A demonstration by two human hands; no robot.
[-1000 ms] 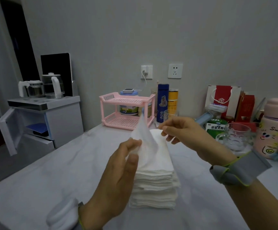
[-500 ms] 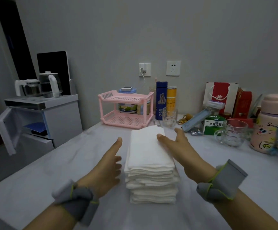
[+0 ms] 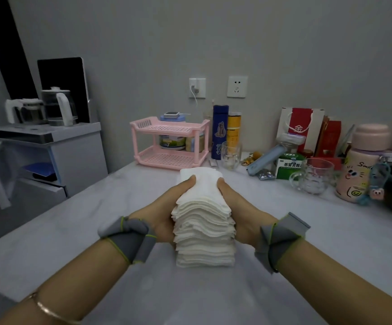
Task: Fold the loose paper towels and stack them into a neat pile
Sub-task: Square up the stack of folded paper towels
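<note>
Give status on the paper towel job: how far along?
Done: the tall pile of folded white paper towels stands on the pale grey table; no loose sheet shows. In hand: the left-hand grip and right-hand grip hold the pile's sides, thumbs over its top, likely squaring it. Left: the layer edges look ragged and uneven, so it needs neatening.

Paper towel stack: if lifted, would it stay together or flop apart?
Likely soft and light: the paper towel stack pinches in where the left hand and right hand squeeze its top. Its wavy, uneven edges suggest loose sheets that may slide or lean when lifted.
</note>
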